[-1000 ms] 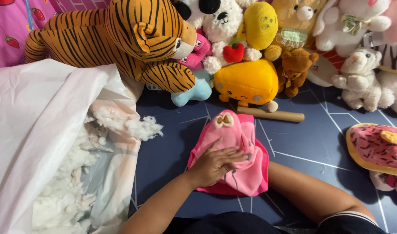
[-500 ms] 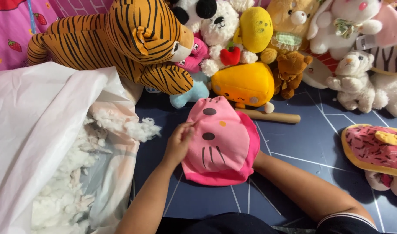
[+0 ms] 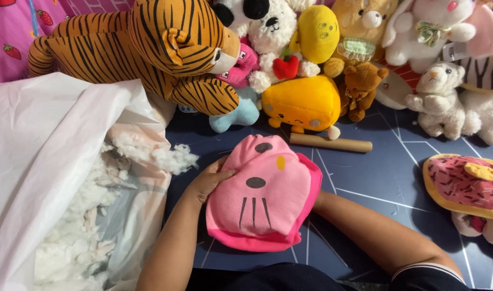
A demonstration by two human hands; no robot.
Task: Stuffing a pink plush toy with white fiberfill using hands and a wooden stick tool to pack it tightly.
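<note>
1. Nearest the camera, two bare forearms reach up from the lower edge over a dark blue floor mat point(image 3: 375, 178) with pale lines.
2. The left hand point(image 3: 210, 180) is curled against the left edge of one pink plush face cover point(image 3: 260, 191), thumb on top, gripping it.
3. The right hand is hidden under the cover's right side; whether it is open or closed cannot be told.
4. The pink plush face cover sits mid-frame above the mat, face side up, with a darker pink rim below.
5. To the left, one white plastic bag point(image 3: 47, 151) lies open, with white stuffing point(image 3: 82, 231) inside and a tuft spilling near the left hand.
6. At the right edge, one doughnut-shaped plush point(image 3: 467, 186) lies well apart from the cover, with bare mat between.
7. Just beyond the cover lies one wooden stick point(image 3: 330, 143).
8. Farther back, one yellow cheese plush point(image 3: 303, 102) stands beside one small brown bear point(image 3: 359, 89).
9. One large tiger plush point(image 3: 144, 48) lies along the far left, above the bag.
10. More soft toys crowd the far edge in a row, closing that side.
</note>
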